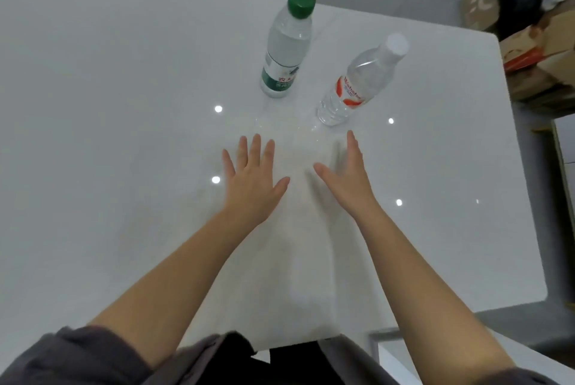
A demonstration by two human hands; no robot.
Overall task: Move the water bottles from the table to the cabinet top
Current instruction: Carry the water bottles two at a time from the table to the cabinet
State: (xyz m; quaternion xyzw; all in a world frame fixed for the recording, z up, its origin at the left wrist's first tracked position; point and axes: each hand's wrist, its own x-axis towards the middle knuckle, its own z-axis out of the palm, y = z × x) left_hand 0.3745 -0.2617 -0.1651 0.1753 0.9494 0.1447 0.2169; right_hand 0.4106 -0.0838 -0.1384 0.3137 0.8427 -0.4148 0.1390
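A loose dark grey garment is worn, and its left sleeve [77,353] and right sleeve [522,380] are seen ending near the elbows. The forearms are left uncovered down to the left hand [252,176] and right hand [345,173]. A black layer [280,366] is shown between the grey front edges.

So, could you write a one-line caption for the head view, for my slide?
Empty left hand and right hand over a white table, near an upright green-capped bottle and white-capped bottle.
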